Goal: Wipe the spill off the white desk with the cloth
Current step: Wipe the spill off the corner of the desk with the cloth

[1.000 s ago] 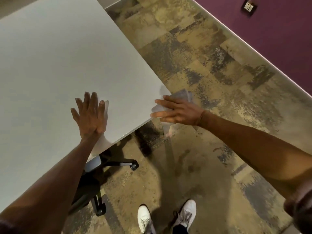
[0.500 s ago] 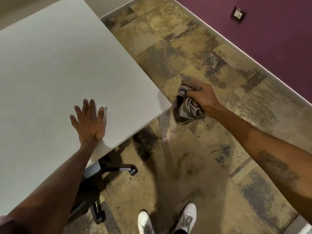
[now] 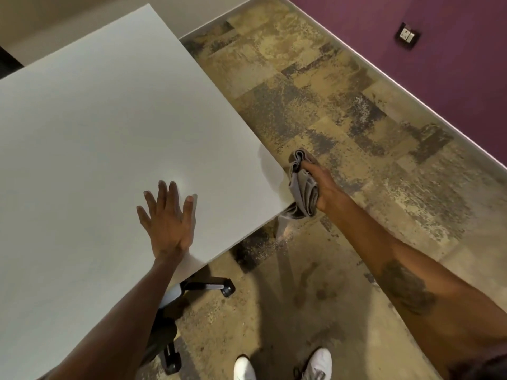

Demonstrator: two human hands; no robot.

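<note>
Your right hand (image 3: 322,187) is clenched around the bunched grey cloth (image 3: 301,192), held just off the bench's (image 3: 96,119) near right corner, over the floor (image 3: 356,111). Your left hand (image 3: 168,218) lies flat with fingers spread, bracing on the smooth matte white top. No spill is plain to see from here; check the corner. Bring the cloth back on flat, press evenly, stroke toward the edge. The cloth looks soft, folded in ridges.

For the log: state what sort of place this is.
Probably an office or workroom: a large white desk, a wheeled office chair base under it, patterned carpet tiles, and a wall socket on the purple wall.
</note>
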